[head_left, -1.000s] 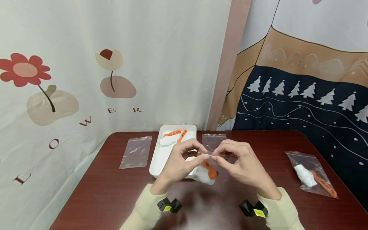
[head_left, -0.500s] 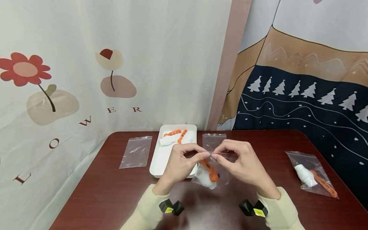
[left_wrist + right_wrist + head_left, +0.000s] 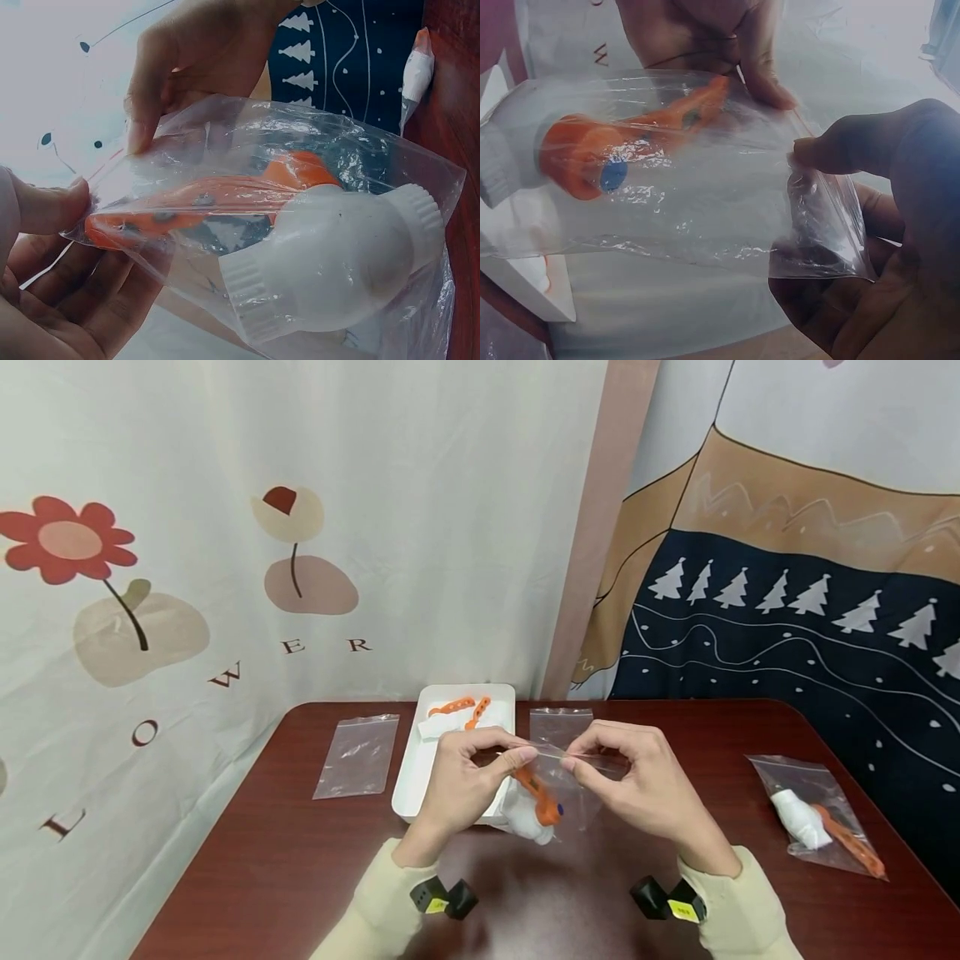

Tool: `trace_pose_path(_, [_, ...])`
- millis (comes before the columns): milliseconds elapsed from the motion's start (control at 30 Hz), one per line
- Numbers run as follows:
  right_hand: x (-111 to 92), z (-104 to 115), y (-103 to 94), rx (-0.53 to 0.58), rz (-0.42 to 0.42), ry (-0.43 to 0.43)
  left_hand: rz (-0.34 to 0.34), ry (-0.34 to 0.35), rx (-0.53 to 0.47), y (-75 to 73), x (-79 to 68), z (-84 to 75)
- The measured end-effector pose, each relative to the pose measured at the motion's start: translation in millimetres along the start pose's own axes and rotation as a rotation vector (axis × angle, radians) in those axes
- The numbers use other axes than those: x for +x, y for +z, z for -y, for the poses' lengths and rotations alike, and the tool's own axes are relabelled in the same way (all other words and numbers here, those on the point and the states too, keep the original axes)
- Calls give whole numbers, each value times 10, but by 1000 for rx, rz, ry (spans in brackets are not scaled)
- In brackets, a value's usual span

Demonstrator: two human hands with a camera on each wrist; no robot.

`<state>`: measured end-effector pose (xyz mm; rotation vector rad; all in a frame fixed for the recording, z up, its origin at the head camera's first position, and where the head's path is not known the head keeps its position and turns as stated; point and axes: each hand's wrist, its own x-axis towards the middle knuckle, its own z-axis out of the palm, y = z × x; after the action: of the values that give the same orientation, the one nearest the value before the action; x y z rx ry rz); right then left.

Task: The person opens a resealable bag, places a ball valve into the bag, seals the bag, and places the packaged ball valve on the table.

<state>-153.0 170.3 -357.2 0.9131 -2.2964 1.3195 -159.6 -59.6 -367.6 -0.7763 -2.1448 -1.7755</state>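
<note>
Bagged fitting held above a dark red-brown wooden table (image 3: 300, 877). The left hand (image 3: 459, 781) pinches the mouth edge of a transparent plastic zip bag (image 3: 720, 225) between thumb and forefinger; the right hand (image 3: 643, 778) pinches the same edge farther along, its thumb and forefinger likewise clamped on the film. A short span of film separates the 2 grips. Inside the bag are a rounded white plastic body with ribbed ends (image 3: 337, 259) and a perforated orange plastic handle (image 3: 172, 210) with a round blue spot (image 3: 613, 174). The handle's narrow end lies at the left fingertips; whether they press it through the film cannot be told.

Beyond the left hand, a shallow white rectangular tray (image 3: 422, 777) reaches the table's back edge. It holds 2 orange perforated strips (image 3: 452, 705) and a white piece (image 3: 442, 724). A flat clear bag (image 3: 357, 756) lies just beside its left wall, another flat bag (image 3: 561, 722) beside its right. Well apart, near the table's right edge, lies a filled clear bag (image 3: 795, 772); a broad stretch of tabletop separates it from the right hand.
</note>
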Motion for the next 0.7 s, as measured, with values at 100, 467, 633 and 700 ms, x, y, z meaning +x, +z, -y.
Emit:
trace_pose_path(100, [-2,6,-3,6,1,7,-6,-2,-4,-4,1,-6])
trace_pose_path(467, [-6,5,-36,-41,-19,10,-49,-16,-2,-37,1,-12])
trace_pose_path(633, [-10,-19,-70,-69,-28,2,-75,-31,-1,-69,13,-16])
trace_pose_path(700, [-11,-24,-75,-69,-25,0,-71,-34,-6,-75,16,-15])
